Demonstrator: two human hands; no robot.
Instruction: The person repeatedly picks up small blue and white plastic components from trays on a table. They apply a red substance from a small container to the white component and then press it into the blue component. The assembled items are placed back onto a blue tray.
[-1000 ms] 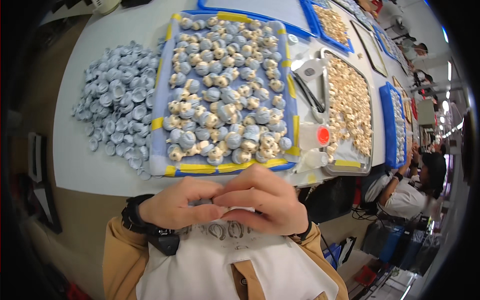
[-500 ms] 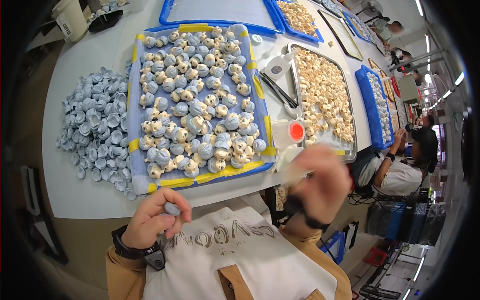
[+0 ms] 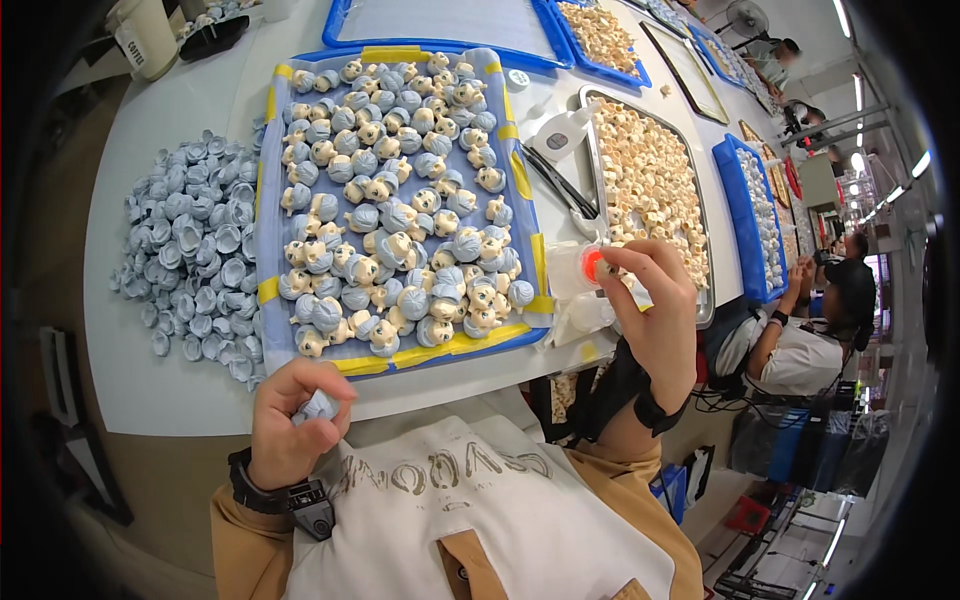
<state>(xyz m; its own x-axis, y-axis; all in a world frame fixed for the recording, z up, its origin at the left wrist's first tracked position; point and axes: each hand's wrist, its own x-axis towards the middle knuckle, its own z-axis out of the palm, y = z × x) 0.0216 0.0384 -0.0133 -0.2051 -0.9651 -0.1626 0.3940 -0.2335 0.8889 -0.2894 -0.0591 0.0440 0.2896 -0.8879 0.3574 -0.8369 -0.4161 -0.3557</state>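
Note:
My left hand (image 3: 288, 420) is closed around a small pale blue cap-shaped piece (image 3: 318, 406) near the table's front edge. My right hand (image 3: 655, 310) is raised at the right, its fingers pinching a thin white stick over a small cup with a red centre (image 3: 592, 264). In front of me lies a blue tray (image 3: 268, 290) with yellow tape strips, filled with several small cream figure heads wearing blue caps (image 3: 400, 240). A heap of loose blue caps (image 3: 190, 250) lies on the table left of the tray.
A metal tray of bare cream heads (image 3: 650, 180) sits right of the blue tray, with a white squeeze bottle (image 3: 562, 132) between them. More blue trays (image 3: 750, 210) run along the table to the right. Another person (image 3: 800, 340) sits at the far right. A white tub (image 3: 145, 38) stands top left.
My hands were together at my chest a second ago. They have separated: the right hand has moved up and right to the red-centred cup, the left stays low holding the blue cap.

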